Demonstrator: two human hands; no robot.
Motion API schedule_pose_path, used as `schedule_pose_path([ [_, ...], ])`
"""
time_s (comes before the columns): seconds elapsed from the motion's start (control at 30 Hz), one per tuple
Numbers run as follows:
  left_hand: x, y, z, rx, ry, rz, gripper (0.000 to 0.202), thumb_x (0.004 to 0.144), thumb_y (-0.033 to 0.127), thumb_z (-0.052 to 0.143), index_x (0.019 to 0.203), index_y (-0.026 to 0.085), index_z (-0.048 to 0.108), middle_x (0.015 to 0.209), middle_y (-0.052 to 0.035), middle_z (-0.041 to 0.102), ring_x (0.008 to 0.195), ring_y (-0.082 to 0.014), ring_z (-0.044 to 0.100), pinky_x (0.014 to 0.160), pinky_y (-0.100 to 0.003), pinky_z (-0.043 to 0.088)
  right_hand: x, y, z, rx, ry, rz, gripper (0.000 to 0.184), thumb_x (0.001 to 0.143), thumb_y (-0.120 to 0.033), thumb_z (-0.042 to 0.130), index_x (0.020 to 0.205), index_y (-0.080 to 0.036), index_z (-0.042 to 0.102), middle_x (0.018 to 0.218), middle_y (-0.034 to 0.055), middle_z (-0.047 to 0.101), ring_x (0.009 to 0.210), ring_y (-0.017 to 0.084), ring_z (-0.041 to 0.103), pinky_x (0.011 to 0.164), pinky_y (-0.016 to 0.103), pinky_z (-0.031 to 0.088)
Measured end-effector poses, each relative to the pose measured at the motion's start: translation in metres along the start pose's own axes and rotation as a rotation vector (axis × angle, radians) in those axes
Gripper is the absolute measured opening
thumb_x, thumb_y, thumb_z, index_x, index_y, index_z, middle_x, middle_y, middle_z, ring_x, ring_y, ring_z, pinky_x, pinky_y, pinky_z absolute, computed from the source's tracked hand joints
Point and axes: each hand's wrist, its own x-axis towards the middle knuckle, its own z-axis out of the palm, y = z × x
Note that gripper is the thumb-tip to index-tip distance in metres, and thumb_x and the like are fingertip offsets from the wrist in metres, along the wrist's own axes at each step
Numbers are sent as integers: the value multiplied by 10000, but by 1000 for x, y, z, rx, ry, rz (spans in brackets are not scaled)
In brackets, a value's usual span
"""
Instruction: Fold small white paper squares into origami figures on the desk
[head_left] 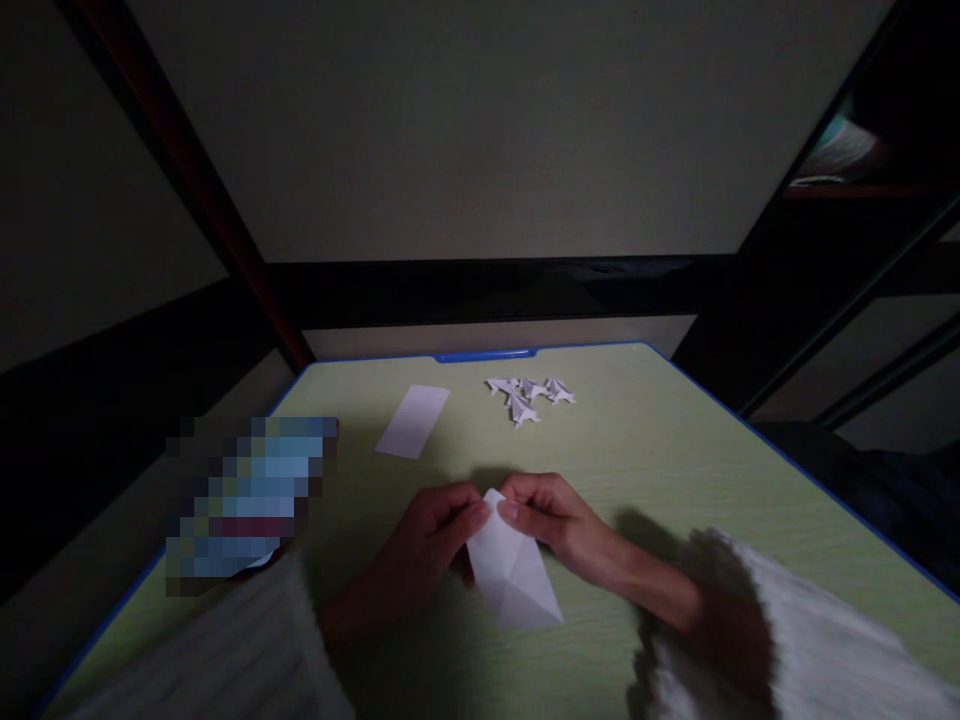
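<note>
A white sheet of folded paper (510, 575) with crease lines hangs between my hands just above the table, its narrow end pointing away from me. My left hand (442, 525) pinches the upper left edge between thumb and fingers. On the opposite edge, my right hand (559, 515) grips the paper the same way, thumb on top. Both thumbs sit close together near the far tip. Beyond my hands lie several small folded paper figures (523, 408) in a cluster. A flat rectangular piece of white paper (414, 422) rests to their left.
The light green table (637, 440) has a blue rim, with a blue handle-like piece (486, 356) at its far edge. A pixelated bluish object (259, 500) lies at the left side. Behind the table stands a pale panel (487, 130). The surroundings are dim.
</note>
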Motion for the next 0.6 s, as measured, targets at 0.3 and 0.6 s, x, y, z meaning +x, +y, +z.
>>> schedule_pose_path([
  [0.3, -2, 2, -1, 9, 85, -11, 359, 673, 393, 477, 419, 176, 347, 317, 89, 280, 285, -31, 238, 298, -170, 142, 1, -4, 0, -2, 62, -9, 410, 662, -465, 539, 456, -155, 366, 398, -76, 327, 367, 31, 257, 366, 189, 159],
  [0.6, -1, 5, 0, -78, -73, -26, 273, 613, 367, 537, 477, 155, 428, 392, 61, 401, 341, -45, 336, 342, -169, 221, -2, -7, -2, 18, -61, 6, 405, 667, -441, 547, 452, -148, 368, 392, -83, 317, 358, 19, 243, 349, 176, 150],
])
